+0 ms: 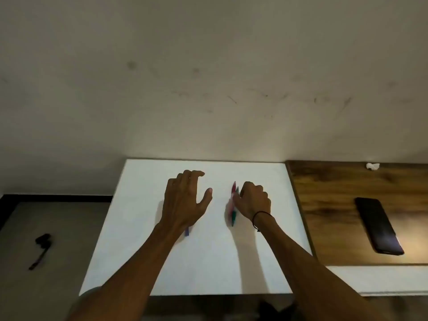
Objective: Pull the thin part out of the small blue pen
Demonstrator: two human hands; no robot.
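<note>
1. I see the left hand [185,200] palm-down over the white tabletop [208,262], fingers [194,174] straight and slightly spread, thumb out to the side, gripping nothing.
2. A blue pen [187,231] pokes out from under the left wrist; only its near end shows, lying flat on the tabletop. I can't tell if the hand touches it.
3. Right hand [254,200] sits just right of centre, fingers curled in, clamped on a bunch of pens.
4. The bunch: a red pen [234,188] sticking out past the knuckles toward the wall, and a green pen [234,216] sticking out toward me, tip near the tabletop. Both are blurred, so I can't give an exact count.
5. The pens run roughly front to back, on the thumb side of the right hand, between the two hands.
6. Thin black wrist band [261,215] on the right wrist.
7. The hands are apart, with a strip of bare white surface between them.
8. Right of the white top is a wooden surface [335,216] with a dark phone [378,225] lying flat, screen off.
9. Small white crumpled scrap [372,166] at the far edge of the wood, by the wall [208,77].
10. On the floor [58,239] at left, a small black object [41,247]; can't identify it.
</note>
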